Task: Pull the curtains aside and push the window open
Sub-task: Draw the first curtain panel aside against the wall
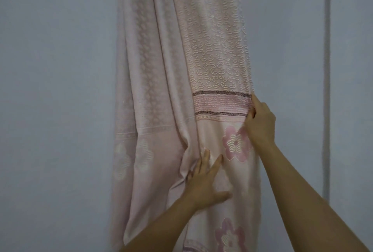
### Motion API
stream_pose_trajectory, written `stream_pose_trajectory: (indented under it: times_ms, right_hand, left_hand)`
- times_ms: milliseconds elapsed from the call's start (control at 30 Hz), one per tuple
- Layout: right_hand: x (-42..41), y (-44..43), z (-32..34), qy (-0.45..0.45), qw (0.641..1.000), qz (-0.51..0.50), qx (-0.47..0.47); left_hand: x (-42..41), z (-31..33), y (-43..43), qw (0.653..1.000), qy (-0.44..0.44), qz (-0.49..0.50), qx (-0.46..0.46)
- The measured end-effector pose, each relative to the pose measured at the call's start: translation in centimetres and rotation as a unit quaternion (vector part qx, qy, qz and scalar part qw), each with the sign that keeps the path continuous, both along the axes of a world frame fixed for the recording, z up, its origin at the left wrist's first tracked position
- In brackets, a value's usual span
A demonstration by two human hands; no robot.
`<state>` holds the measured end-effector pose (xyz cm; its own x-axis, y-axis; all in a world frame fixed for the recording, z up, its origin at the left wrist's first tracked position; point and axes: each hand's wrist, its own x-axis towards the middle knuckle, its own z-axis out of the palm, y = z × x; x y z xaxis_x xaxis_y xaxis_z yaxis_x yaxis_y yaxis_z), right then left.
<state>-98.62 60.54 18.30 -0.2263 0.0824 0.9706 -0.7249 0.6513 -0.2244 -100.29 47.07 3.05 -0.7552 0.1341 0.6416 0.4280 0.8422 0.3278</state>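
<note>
Pale frosted panes flank the pink curtain [181,90], bunched at centre frame; right hand [260,122] pinches its edge, left hand [203,179] presses flat with fingers spread; curtain apparently part-drawn, window unopened.

The curtain [181,90] hung bunched in folds at the middle of the view, in front of the window pane [56,90], which lay bare to its left and right. An upright frame bar [327,90] stood well to the right of the curtain, apart from it. The right hand [260,122] was at the curtain's right edge, fingers touching the cloth, while the left hand [205,181] lay flat on the front of the curtain, lower and to the left of the right hand.
</note>
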Motion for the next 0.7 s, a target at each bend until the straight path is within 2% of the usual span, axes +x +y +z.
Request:
stream_pose_trajectory:
  times_ms: [133, 267, 300, 333, 400, 467, 567, 700]
  right_hand:
    - [-2.9, 2.0, 1.6, 0.006, 1.0, -0.005, 0.022]
    - [-4.6, 0.2, 1.5, 0.003, 0.999, 0.012, 0.042]
    - [-4.8, -0.6, 1.3, 0.004, 0.999, 0.015, 0.049]
    - [-4.9, -1.4, 1.1, 0.006, 0.998, 0.02, 0.054]
    - [-4.9, -3.0, 0.5, 0.009, 0.998, 0.035, 0.055]
    - [-4.5, -4.8, -0.2, 0.012, 0.997, 0.046, 0.058]
    - [-3.5, -7.9, -1.2, 0.004, 0.996, 0.055, 0.063]
    - [-1.7, -11.8, -2.7, 0.003, 0.995, 0.092, 0.048]
  left_hand:
    - [-3.2, 1.3, 2.8, 1.0, -0.005, 0.012, 0.004]
    - [-2.4, 1.4, 1.7, 0.994, 0.009, 0.102, 0.022]
    - [-1.2, 1.3, 1.0, 0.99, 0.045, 0.133, 0.018]
    - [-0.1, 1.0, 0.1, 0.977, 0.124, 0.172, 0.003]
    - [2.2, 0.8, -2.3, 0.925, 0.291, 0.243, -0.037]
    - [4.8, 1.5, -5.1, 0.873, 0.376, 0.311, -0.025]
    - [9.0, 4.0, -9.0, 0.819, 0.403, 0.408, 0.014]
    - [12.9, 6.9, -12.7, 0.804, 0.351, 0.476, 0.06]
